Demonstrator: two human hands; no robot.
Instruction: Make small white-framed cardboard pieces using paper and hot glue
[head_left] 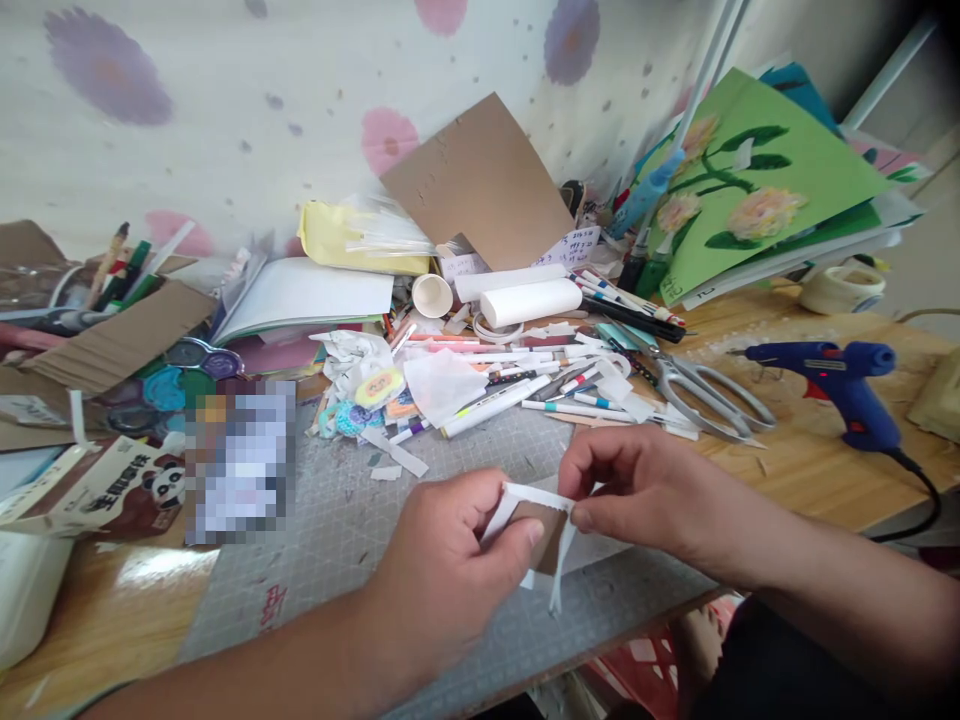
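A small piece of brown cardboard [551, 537] with white paper along its edges is held above the grey cutting mat near the table's front edge. My left hand [457, 550] grips it from the left, thumb pressed flat on the brown face. At its upper right corner, my right hand [637, 490] pinches the white paper edging [568, 545] between thumb and fingers. A narrow end of that paper hangs down below the cardboard. Behind the right hand lies a white sheet, partly covered.
Markers, paper scraps [397, 455] and scissors [709, 395] lie beyond the cutting mat [330, 570]. A blue hot glue gun [832, 375] stands at right, its cord trailing over the edge. A panda-printed carton [97, 490] is at left. Green painted sheets [780, 180] lean at the back right.
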